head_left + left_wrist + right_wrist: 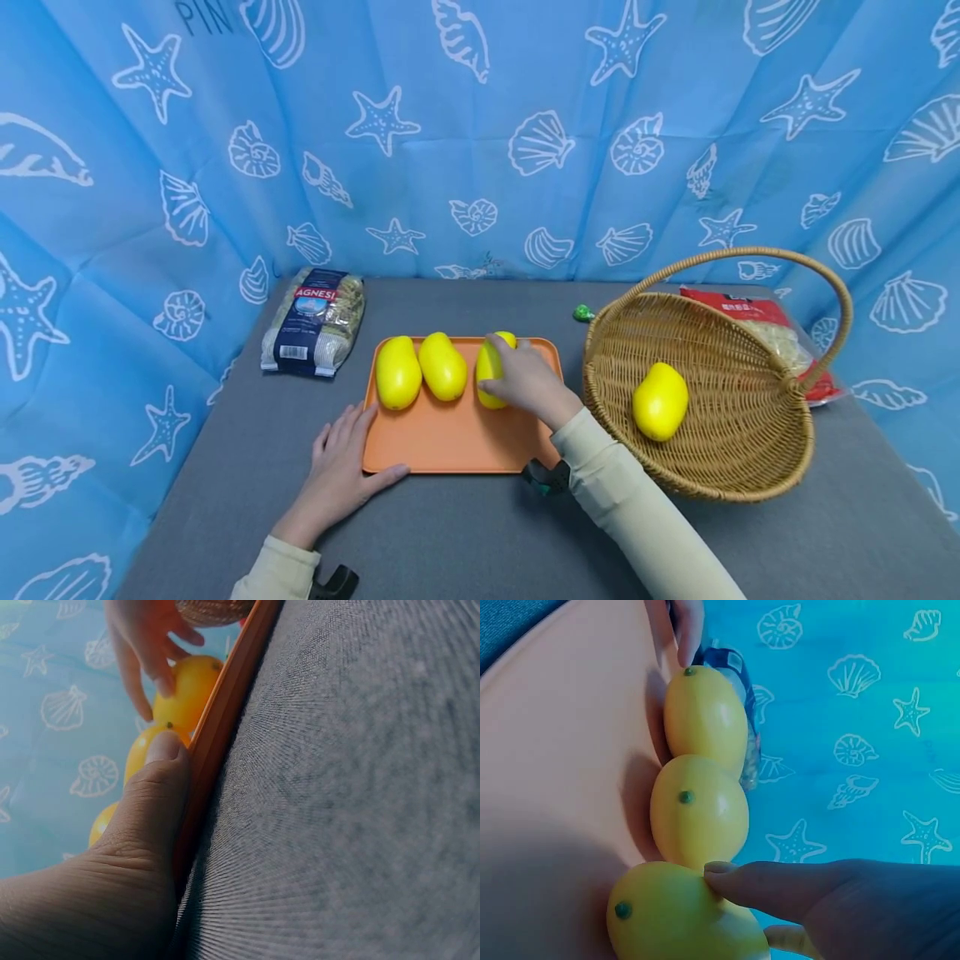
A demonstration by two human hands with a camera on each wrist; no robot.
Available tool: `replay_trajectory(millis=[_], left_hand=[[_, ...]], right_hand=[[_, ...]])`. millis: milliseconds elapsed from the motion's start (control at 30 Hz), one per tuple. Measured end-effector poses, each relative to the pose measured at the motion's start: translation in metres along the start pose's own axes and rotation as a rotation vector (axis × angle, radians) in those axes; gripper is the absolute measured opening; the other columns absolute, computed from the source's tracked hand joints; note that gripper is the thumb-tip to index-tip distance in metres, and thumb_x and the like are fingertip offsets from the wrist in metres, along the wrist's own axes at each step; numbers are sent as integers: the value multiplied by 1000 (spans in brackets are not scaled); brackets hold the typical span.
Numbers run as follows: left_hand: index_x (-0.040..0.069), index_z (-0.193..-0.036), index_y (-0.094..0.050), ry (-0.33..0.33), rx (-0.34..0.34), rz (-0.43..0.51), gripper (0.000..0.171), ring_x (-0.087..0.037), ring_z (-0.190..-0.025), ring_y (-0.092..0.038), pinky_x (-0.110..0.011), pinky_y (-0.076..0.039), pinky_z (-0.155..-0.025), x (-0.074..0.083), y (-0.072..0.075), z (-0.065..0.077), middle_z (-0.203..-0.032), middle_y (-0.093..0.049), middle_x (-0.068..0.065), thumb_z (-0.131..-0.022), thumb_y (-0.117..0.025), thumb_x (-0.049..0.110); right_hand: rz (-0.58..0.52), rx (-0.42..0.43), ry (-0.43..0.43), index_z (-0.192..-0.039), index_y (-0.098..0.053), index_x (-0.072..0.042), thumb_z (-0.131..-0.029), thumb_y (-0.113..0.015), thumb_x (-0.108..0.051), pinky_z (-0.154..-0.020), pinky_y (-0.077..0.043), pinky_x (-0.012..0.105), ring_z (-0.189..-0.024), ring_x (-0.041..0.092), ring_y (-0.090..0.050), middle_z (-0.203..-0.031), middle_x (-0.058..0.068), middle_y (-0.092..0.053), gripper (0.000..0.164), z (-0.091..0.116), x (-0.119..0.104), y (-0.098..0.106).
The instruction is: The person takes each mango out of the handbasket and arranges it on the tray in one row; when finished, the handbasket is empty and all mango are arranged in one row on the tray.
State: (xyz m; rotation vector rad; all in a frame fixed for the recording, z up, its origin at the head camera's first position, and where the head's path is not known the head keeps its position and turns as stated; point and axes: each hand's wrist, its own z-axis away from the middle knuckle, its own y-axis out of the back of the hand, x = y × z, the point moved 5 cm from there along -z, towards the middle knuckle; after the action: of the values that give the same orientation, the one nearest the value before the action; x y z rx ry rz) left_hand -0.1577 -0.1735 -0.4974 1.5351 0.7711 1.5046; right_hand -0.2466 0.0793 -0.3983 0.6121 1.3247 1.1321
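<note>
An orange tray [442,442] holds three yellow mangoes along its far side: a left one [398,372], a middle one [443,367] and a right one [489,375]. My right hand [528,379] grips the right mango, which sits on the tray; the thumb lies on its near side in the right wrist view, and most fingers are hidden there. My left hand [337,467] rests at the tray's near left corner, its fingers along the left edge and its thumb [154,787] against the front rim. Another mango [660,402] lies in a wicker basket [738,417] to the right.
A packet of pasta [311,321] labelled AGNESI lies at the back left. Behind the basket is a red and clear packet [780,333]. A small green object [582,313] shows beside the basket. The basket's tall handle [750,252] arches up. A blue shell-patterned curtain [480,150] surrounds the grey table.
</note>
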Motion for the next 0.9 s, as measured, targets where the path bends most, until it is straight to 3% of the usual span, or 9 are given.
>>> replay_trajectory(millis=[433,567,733,900], left_hand=[[13,-151,-25,9,-7,-2,108,-39,-143,-15,-64,-5,-109,0,-2,-1,-155,-24,-20,-72,-52,82],[13,-151,-24,8,-7,-8,109,-39,-143,-15,-64,-5,-110,0,-2,-2,-155,-24,-19,-72,-51,83],[13,-151,-25,7,1,-12,109,-39,-143,-15,-64,-5,-110,0,-2,-2,-155,-24,-20,-72,-51,83],[13,-151,-24,7,0,-12,108,-39,-143,-15,-64,-4,-110,0,-1,-1,-155,-23,-20,-72,-51,83]], right_hand=[[-43,-27,-4,-152,-25,-13,-88,-68,-33,-73,-49,37,-94,29,-55,-141,27,-38,80,-6,-1,-4],[-65,-8,-32,-150,-22,-3,-88,-67,-33,-74,-50,37,-92,28,-55,-131,25,-45,83,-6,2,-5],[-108,18,-72,-143,-28,6,-87,-69,-34,-73,-49,36,-88,25,-55,-113,19,-54,80,-6,5,-7],[-179,37,-81,-136,-38,6,-87,-70,-32,-67,-48,34,-81,23,-57,-100,14,-59,70,-5,8,-10]])
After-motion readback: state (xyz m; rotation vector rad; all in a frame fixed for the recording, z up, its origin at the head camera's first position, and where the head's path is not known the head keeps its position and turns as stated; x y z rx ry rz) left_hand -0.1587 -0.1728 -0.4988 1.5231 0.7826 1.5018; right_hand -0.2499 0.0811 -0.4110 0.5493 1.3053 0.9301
